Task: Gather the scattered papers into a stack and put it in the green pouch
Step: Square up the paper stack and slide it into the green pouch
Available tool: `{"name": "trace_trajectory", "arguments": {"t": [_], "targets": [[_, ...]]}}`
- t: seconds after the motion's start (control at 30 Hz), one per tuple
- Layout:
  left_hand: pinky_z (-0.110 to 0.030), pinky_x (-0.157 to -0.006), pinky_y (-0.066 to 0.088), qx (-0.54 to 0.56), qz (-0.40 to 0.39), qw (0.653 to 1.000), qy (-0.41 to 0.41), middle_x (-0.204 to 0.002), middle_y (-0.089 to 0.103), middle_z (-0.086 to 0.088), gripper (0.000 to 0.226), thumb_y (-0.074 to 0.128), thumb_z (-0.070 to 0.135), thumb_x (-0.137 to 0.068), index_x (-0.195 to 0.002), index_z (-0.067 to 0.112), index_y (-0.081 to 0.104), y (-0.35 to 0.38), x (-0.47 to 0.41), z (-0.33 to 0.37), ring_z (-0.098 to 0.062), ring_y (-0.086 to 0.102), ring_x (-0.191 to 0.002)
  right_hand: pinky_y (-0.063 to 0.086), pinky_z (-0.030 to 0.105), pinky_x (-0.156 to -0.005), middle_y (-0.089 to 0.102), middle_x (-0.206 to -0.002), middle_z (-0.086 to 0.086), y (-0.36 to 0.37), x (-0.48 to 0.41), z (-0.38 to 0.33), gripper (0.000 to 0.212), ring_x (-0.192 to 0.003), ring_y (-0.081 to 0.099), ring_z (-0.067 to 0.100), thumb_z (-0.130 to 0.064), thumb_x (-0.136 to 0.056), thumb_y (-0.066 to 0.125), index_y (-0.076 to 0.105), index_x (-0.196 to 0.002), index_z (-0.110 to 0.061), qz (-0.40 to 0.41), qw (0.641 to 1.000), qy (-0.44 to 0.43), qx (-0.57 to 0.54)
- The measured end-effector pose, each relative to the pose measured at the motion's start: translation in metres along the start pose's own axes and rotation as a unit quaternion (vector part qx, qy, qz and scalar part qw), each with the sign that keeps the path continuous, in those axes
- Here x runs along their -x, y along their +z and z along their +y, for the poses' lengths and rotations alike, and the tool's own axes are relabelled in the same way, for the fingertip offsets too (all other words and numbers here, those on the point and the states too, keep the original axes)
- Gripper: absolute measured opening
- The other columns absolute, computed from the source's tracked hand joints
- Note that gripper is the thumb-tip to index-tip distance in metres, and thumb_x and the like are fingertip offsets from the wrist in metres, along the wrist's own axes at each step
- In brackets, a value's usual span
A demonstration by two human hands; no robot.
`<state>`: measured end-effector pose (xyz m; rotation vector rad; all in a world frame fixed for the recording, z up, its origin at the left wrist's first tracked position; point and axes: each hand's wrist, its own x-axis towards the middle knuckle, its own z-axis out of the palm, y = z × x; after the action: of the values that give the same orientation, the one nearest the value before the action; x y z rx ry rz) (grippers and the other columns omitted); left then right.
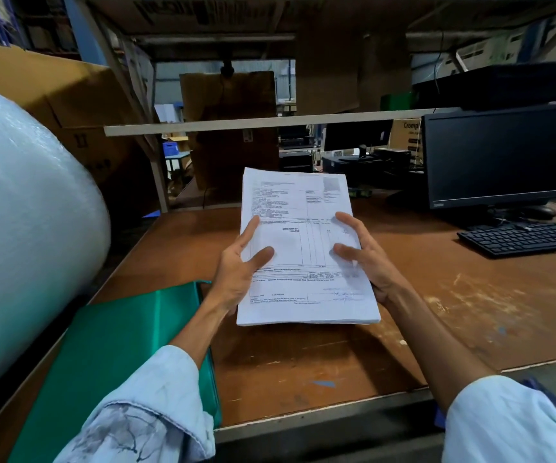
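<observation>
A squared-up stack of white printed papers (303,235) is held above the brown wooden table (437,295), tilted away from me. My left hand (239,269) grips its left edge, thumb on the top sheet and fingers underneath. My right hand (363,259) grips the right edge the same way, thumb on top. The green pouch (119,355) lies flat at the table's near left corner, below and left of the stack, partly under my left forearm. I cannot tell whether the pouch is unzipped.
A large roll of bubble wrap (26,228) fills the left side. A black monitor (500,158) and keyboard (523,238) stand at the right of the table. Cardboard boxes and a shelf rail (269,123) lie behind.
</observation>
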<state>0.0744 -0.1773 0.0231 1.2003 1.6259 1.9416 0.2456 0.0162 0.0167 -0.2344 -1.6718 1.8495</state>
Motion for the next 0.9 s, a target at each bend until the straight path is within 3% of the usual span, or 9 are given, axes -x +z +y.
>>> {"name": "trace_trajectory", "arguments": {"t": [0.13, 0.23, 0.37, 0.47, 0.5, 0.57, 0.63, 0.73, 0.9], "targets": [[-0.035, -0.103, 0.051, 0.004, 0.002, 1.000, -0.015, -0.145, 0.056, 0.003, 0.072, 0.072, 0.010, -0.087, -0.151, 0.023, 0.042, -0.002, 0.001, -0.002, -0.016, 0.058, -0.127, 0.060, 0.044, -0.083, 0.057, -0.137, 0.000, 0.005, -0.003, -0.002, 0.057, -0.110, 0.068, 0.029, -0.008, -0.087, 0.072, 0.059, -0.133, -0.039, 0.013, 1.000, 0.016, 0.019], [-0.026, -0.099, 0.051, -0.019, 0.006, 0.998, -0.061, -0.148, 0.052, -0.003, 0.073, 0.069, 0.001, -0.089, -0.153, 0.014, 0.038, -0.001, -0.001, -0.004, -0.018, 0.057, -0.127, 0.058, 0.021, -0.077, 0.054, -0.140, 0.004, 0.007, -0.008, -0.002, 0.054, -0.110, 0.064, 0.017, -0.003, -0.088, 0.071, 0.062, -0.133, -0.032, 0.029, 0.984, -0.020, 0.176], [-0.021, -0.094, 0.053, -0.016, 0.010, 0.996, -0.091, -0.144, 0.054, -0.002, 0.069, 0.065, -0.001, -0.092, -0.154, 0.013, 0.036, -0.004, 0.001, 0.002, -0.015, 0.061, -0.118, 0.051, 0.043, -0.103, 0.052, -0.144, 0.005, 0.007, -0.014, 0.006, 0.057, -0.126, 0.055, 0.027, 0.000, -0.084, 0.074, 0.066, -0.128, -0.035, 0.037, 0.987, -0.030, 0.155], [-0.036, -0.093, 0.056, -0.118, 0.051, 0.984, -0.127, -0.136, 0.061, -0.007, 0.058, 0.054, 0.035, -0.102, -0.155, 0.028, 0.032, -0.018, 0.009, 0.009, -0.028, 0.066, -0.115, 0.050, 0.046, -0.104, 0.052, -0.145, 0.005, 0.002, -0.014, 0.011, 0.057, -0.128, 0.055, 0.029, 0.001, -0.083, 0.075, 0.068, -0.122, -0.040, 0.041, 0.988, -0.025, 0.146], [-0.043, -0.092, 0.056, -0.265, 0.076, 0.951, -0.138, -0.131, 0.063, -0.013, 0.055, 0.049, 0.050, -0.100, -0.150, 0.031, 0.039, -0.027, 0.013, 0.013, -0.036, 0.065, -0.113, 0.051, 0.046, -0.102, 0.052, -0.144, 0.005, -0.001, -0.014, 0.012, 0.057, -0.126, 0.056, 0.029, 0.001, -0.083, 0.074, 0.068, -0.122, -0.040, 0.054, 0.988, -0.018, 0.144], [-0.043, -0.093, 0.053, -0.585, 0.094, 0.788, -0.165, -0.125, 0.064, -0.017, 0.052, 0.045, 0.059, -0.096, -0.133, 0.025, 0.058, -0.042, 0.030, 0.020, -0.040, 0.063, -0.112, 0.053, 0.047, -0.100, 0.052, -0.142, 0.005, -0.009, -0.010, 0.014, 0.057, -0.124, 0.056, 0.030, 0.002, -0.084, 0.074, 0.067, -0.125, -0.036, 0.086, 0.986, -0.003, 0.142], [-0.040, -0.094, 0.047, -0.714, 0.050, 0.672, -0.191, -0.127, 0.065, -0.015, 0.051, 0.048, 0.056, -0.096, -0.122, 0.015, 0.066, -0.047, 0.051, 0.021, -0.037, 0.060, -0.118, 0.051, 0.047, -0.102, 0.053, -0.140, 0.003, -0.016, -0.006, 0.018, 0.056, -0.122, 0.056, 0.029, 0.002, -0.084, 0.073, 0.067, -0.127, -0.034, 0.116, 0.984, 0.011, 0.136], [-0.036, -0.091, 0.047, -0.754, -0.004, 0.620, -0.217, -0.128, 0.065, -0.009, 0.043, 0.051, 0.047, -0.097, -0.122, 0.015, 0.066, -0.044, 0.071, 0.009, -0.030, 0.062, -0.119, 0.049, 0.049, -0.104, 0.056, -0.139, 0.000, -0.021, -0.001, 0.023, 0.056, -0.122, 0.056, 0.028, 0.002, -0.082, 0.075, 0.069, -0.122, -0.037, 0.137, 0.985, 0.018, 0.108], [-0.039, -0.090, 0.051, -0.775, -0.018, 0.611, -0.162, -0.124, 0.064, -0.009, 0.032, 0.042, 0.017, -0.100, -0.123, 0.014, 0.063, -0.025, 0.078, -0.012, -0.031, 0.060, -0.117, 0.048, 0.042, -0.105, 0.053, -0.142, -0.001, -0.018, 0.006, 0.020, 0.058, -0.126, 0.053, 0.025, 0.005, -0.083, 0.073, 0.068, -0.125, -0.034, 0.150, 0.985, 0.019, 0.085]]}}
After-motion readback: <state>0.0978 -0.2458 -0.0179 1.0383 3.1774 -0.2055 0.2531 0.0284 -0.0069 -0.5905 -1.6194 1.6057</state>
